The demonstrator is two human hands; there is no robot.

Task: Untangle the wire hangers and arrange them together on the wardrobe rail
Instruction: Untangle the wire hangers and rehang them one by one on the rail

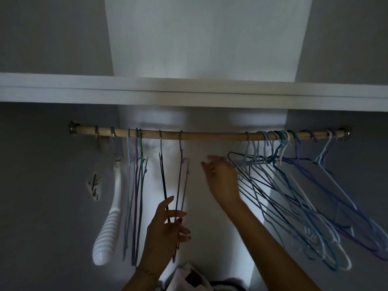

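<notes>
A wooden wardrobe rail [210, 136] spans the dim closet under a white shelf. On its left part hang several wire hangers edge-on [136, 196], blue, purple and green. Two more hang near the middle, a dark one [162, 175] and a purple one [180, 181]. My left hand [168, 229] grips the lower ends of these two. A tangled bunch of blue and purple wire hangers [294, 196] hangs on the rail's right part. My right hand [220, 177] reaches to the left edge of that bunch, fingers apart, touching the nearest hanger's tip.
A white ribbed object [109, 223] hangs at the left end of the rail. A metal wall hook [94, 185] sits on the left wall. The white shelf [189, 91] runs just above the rail. Folded clothes [189, 280] lie below.
</notes>
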